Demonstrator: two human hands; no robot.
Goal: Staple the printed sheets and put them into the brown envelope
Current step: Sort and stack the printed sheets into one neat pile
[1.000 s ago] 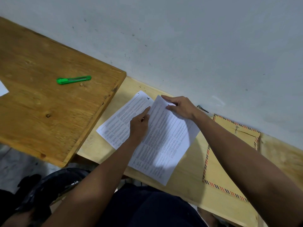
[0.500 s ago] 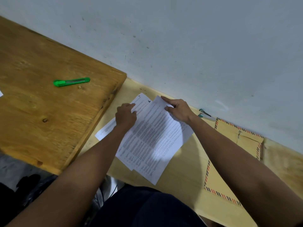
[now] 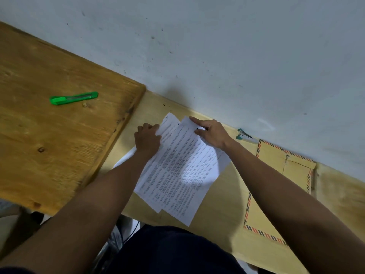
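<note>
Several printed sheets (image 3: 183, 175) lie fanned on the light wooden table (image 3: 223, 204), the top one offset to the right. My left hand (image 3: 147, 139) grips the upper left edge of the lower sheets with curled fingers. My right hand (image 3: 211, 133) presses on the top sheet's upper corner with a straight index finger and thumb. The brown envelope (image 3: 276, 155), edged with red and dark stripes, lies flat at the right, partly under my right forearm. A teal and white stapler (image 3: 245, 136) rests against the wall just beyond my right wrist.
A darker, higher wooden table (image 3: 49, 145) adjoins on the left, with a green cutter knife (image 3: 74, 98) lying on it. A pale wall runs along the back edge of both tables. My dark-clothed lap fills the bottom of the view.
My left hand moved from the middle of the pages to their upper left edge and curled round it. The lower sheets slid right under the top sheet. My right hand stayed put.
</note>
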